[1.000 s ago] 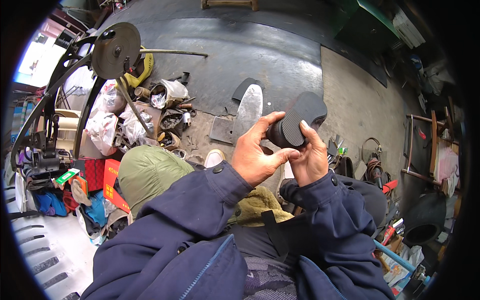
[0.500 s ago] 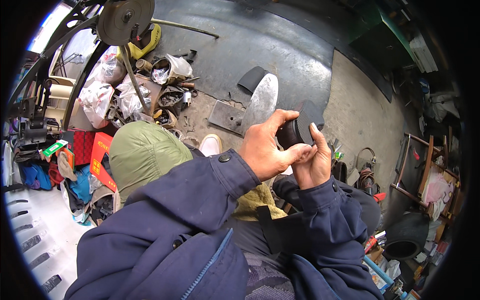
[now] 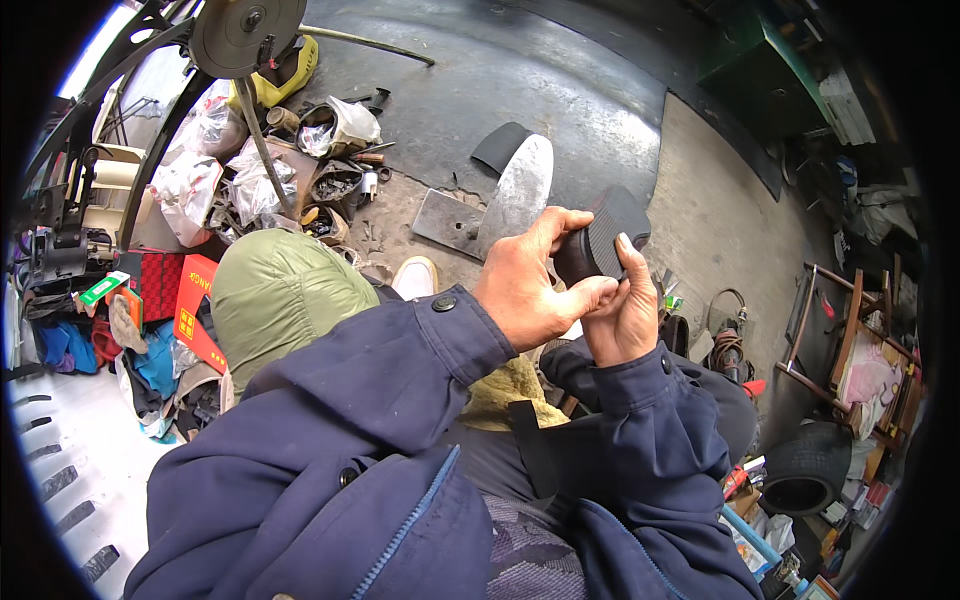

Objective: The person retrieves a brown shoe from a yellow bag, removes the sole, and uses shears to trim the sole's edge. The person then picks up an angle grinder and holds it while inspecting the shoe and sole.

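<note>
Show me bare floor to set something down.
Bare: the dark mat beyond the metal plate, and the concrete right of the held sole, between mat and wooden frame. Crowded: left, around the plastic bags; lower right, around the tyre.

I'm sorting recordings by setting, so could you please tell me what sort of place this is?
Probably a shoe repair workshop, judging by the apparent black shoe being held, the foot-shaped metal form, and the machine wheel at upper left.

black shoe (image 3: 612, 222) | sole turned up, tilted | near end of sole finely ribbed (image 3: 603, 246), far part dark and smoother | side wall black, slightly glossy | held raised off the floor between left hand (image 3: 528, 292) and right hand (image 3: 625, 318), far end pointing away from the person
</note>
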The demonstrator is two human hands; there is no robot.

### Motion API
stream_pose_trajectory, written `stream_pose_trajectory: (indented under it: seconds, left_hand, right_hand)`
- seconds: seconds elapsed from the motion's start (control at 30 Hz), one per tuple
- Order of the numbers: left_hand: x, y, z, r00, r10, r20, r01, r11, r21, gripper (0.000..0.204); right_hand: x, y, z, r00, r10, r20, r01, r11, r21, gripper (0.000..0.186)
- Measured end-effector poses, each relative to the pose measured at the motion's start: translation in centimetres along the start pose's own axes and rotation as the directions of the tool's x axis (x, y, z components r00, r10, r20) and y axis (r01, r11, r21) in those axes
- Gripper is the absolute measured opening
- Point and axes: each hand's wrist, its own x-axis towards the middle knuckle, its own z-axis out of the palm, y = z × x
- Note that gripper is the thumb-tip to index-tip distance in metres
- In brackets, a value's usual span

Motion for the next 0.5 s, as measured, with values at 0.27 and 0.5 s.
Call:
stream_pose_trajectory:
  seconds: [0.27, 0.5]
  left_hand:
    - [-0.44, 0.71, -0.15, 1.000, 0.029, 0.008, -0.029, 0.999, -0.013, 0.069]
    - [-0.69, 0.99, -0.35, 0.987, 0.160, -0.026, -0.152, 0.967, 0.206, 0.069]
  right_hand:
    - [-0.15, -0.19, 0.65, 0.997, -0.078, -0.009, 0.078, 0.996, 0.042, 0.033]
    - [-0.36, -0.30, 0.20, 1.000, -0.013, 0.027, 0.009, 0.992, 0.127, 0.032]
